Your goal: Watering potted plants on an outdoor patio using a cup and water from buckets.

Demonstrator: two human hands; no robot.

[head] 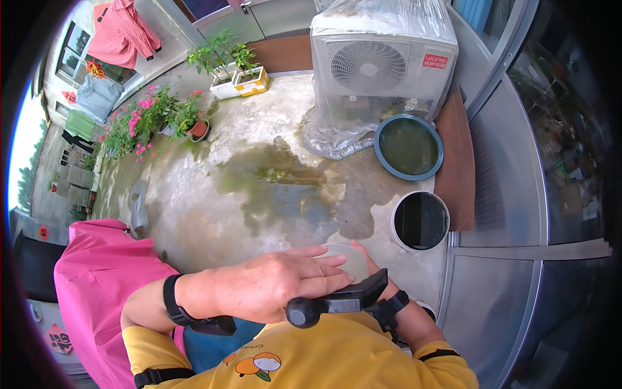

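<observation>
A pale, translucent round object (357, 262) is between my hands in front of my chest; its exact kind is unclear. My left hand (296, 274) lies over its near left side, fingers stretched across it and slightly apart. The left thumb is hidden, so I cannot tell whether that hand grips it. My right hand (371, 265) holds the object from the right, with fingertips showing at its far rim. A black mount (345, 299) in front of my chest covers part of the right hand. Each wrist carries a black strapped device.
Wet, algae-stained concrete (286, 194) spreads ahead. A blue-rimmed tub (376, 146) and a white bucket (396, 233), both holding dark liquid, stand to the right. A plastic-wrapped air-conditioner unit (418, 63) stands beyond. Potted flowers (150, 112) and pink cloth (107, 282) are left.
</observation>
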